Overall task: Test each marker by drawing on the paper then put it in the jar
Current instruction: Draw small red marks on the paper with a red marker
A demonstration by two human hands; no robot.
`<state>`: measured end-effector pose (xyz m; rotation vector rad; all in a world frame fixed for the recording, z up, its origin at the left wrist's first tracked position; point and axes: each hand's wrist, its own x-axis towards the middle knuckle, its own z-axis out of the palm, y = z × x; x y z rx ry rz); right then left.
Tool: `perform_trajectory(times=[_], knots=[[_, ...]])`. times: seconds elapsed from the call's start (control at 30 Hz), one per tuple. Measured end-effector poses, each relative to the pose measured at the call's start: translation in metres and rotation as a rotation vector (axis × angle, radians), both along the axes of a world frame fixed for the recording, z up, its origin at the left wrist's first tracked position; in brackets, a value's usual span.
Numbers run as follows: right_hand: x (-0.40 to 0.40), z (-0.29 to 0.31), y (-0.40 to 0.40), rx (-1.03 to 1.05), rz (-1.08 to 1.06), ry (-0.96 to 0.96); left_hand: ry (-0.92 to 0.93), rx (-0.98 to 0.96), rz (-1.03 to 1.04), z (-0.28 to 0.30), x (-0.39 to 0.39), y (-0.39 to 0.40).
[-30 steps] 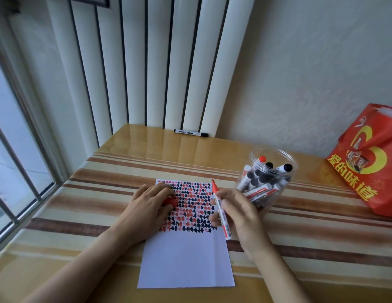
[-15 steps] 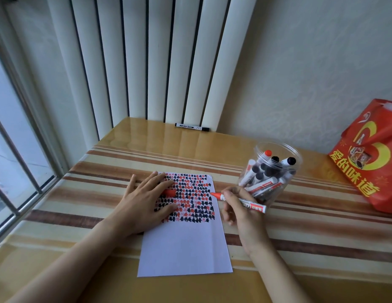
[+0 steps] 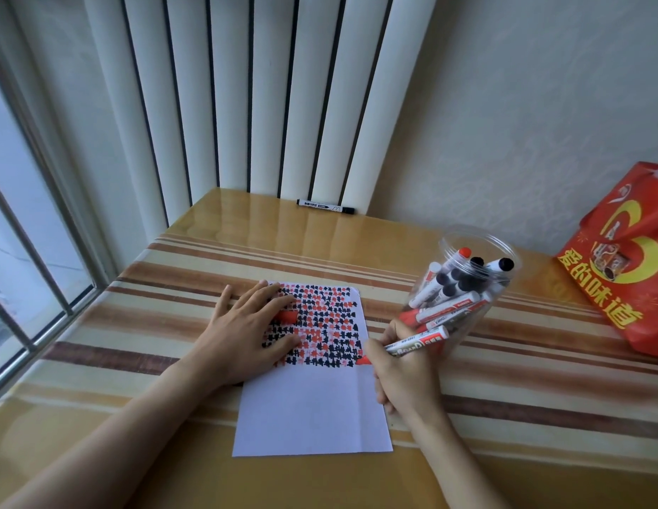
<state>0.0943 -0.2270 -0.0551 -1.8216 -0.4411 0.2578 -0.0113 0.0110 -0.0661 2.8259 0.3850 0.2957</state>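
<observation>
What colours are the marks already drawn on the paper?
Red and black, in dense rows covering the upper part of the paper; seen in the head view.

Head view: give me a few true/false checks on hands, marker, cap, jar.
1. The right hand grips a red marker with its tip at the paper. True.
2. The left hand lies flat on the paper. True.
3. The red cap is on the marker. False: it lies under the left hand's fingers.
4. The jar is empty. False: it holds several markers.
</observation>
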Motion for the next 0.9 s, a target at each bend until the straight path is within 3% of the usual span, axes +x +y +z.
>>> perform_trajectory(times=[0.7, 0.9], knots=[[-0.0020, 0.0001, 0.0014, -0.129, 0.013, -0.059, -0.013, 0.009, -0.005, -0.0017, 0.0000, 0.0009], [-0.0014, 0.0019, 0.0012, -0.082, -0.010, -0.045, -0.027, -0.003, -0.006, -0.0029, 0.0003, 0.0010]])
